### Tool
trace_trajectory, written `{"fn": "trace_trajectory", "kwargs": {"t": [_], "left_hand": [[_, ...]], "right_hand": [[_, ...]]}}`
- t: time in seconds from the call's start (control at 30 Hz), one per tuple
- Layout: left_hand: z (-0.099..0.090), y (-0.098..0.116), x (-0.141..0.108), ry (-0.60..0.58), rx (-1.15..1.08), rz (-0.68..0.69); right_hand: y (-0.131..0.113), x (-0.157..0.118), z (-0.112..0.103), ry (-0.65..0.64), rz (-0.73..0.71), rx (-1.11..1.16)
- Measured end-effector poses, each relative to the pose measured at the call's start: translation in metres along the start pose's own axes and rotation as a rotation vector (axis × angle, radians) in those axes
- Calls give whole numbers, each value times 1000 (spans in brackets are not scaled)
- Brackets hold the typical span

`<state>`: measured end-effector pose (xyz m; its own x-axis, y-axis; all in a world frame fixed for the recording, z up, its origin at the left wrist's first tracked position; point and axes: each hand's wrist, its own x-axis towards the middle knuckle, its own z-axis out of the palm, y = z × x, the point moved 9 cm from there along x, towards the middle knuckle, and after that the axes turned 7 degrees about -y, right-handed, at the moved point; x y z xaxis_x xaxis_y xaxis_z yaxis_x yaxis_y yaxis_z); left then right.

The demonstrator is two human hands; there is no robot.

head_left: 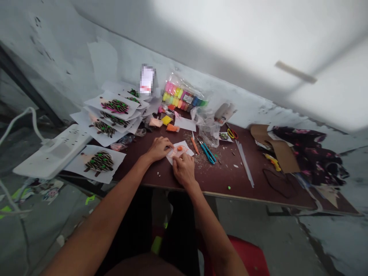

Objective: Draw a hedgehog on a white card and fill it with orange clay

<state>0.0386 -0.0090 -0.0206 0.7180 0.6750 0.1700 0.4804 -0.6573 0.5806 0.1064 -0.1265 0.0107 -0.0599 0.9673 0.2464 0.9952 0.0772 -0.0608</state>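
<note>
On the bench (214,178), near its front edge, lies a small white sheet (186,150), set askew, with fine orange lines drawn over it and a rounded bright orange lump (180,148) on its middle. The left hand (160,148) is at the sheet's left edge, its fingers loosely bent; whether they pinch the paper, I cannot tell. The right hand (184,168) covers the sheet's near corner, fingers curled down onto it; whether anything is held beneath them is hidden. Much of the drawing is thus covered, and its lines are too small to make out.

Just right of the sheet lie an orange-handled tool (194,145) and teal snips (209,154), among brown crumbs. Beyond the sheet are an orange piece (172,127) and a yellow piece (166,120), then a clear pack of coloured blocks (184,97). Left of the sheet, well apart, sits a spiny animal picture (99,162); behind it, similar pages overlap, partly hiding one another. A lit screen beyond them is pixelated.
</note>
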Motion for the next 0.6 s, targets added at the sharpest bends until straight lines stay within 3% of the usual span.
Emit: {"fn": "trace_trajectory", "kwargs": {"t": [0.43,0.6], "left_hand": [[0,0,0,-9,-7,-15],[0,1,1,-14,-9,-12]], "right_hand": [[4,-4,-4,43,6,42],[2,2,2,-21,13,6]]}}
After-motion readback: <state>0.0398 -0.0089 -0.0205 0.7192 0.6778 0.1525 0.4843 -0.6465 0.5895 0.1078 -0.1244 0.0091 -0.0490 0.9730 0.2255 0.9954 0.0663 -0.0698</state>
